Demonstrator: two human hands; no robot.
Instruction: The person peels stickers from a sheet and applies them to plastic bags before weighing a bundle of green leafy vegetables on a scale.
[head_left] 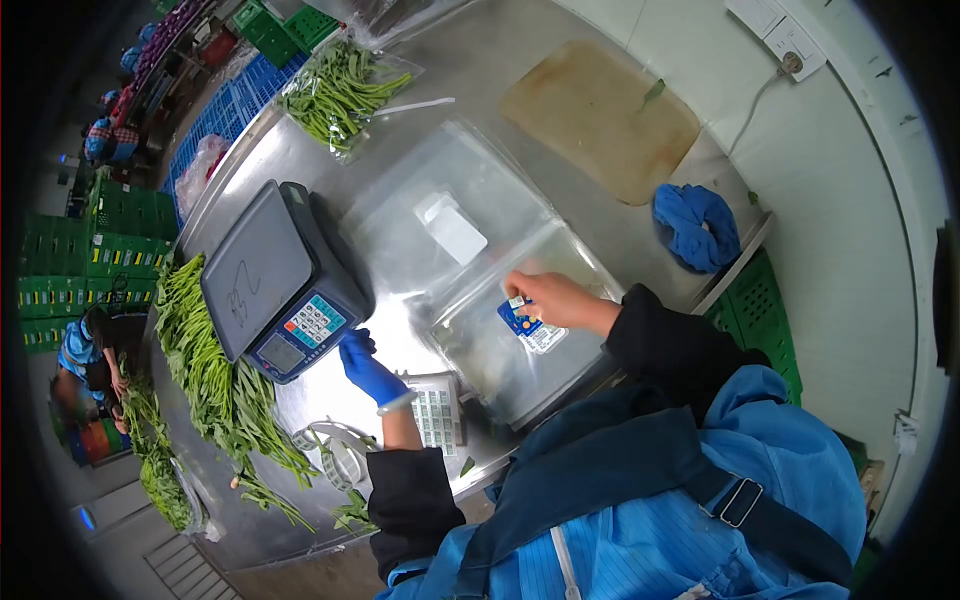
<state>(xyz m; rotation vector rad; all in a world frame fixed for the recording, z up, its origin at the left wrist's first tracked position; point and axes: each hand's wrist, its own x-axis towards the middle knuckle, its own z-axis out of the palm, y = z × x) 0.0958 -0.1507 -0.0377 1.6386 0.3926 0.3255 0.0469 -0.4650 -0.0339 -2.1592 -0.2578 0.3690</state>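
Observation:
My left hand, in a blue glove, is closed beside the keypad corner of the grey weighing scale; what it holds, if anything, is hidden. Below it lies a sheet of small labels. My bare right hand has its fingers bent down at a small label above the blue and white print on a clear plastic bag. More clear bags with a white panel lie behind. Leafy green stems are heaped left of the scale.
A bagged bunch of greens lies at the table's back. A brown board and a blue cloth are at the right. Green crates stand at the left, near a co-worker handling greens.

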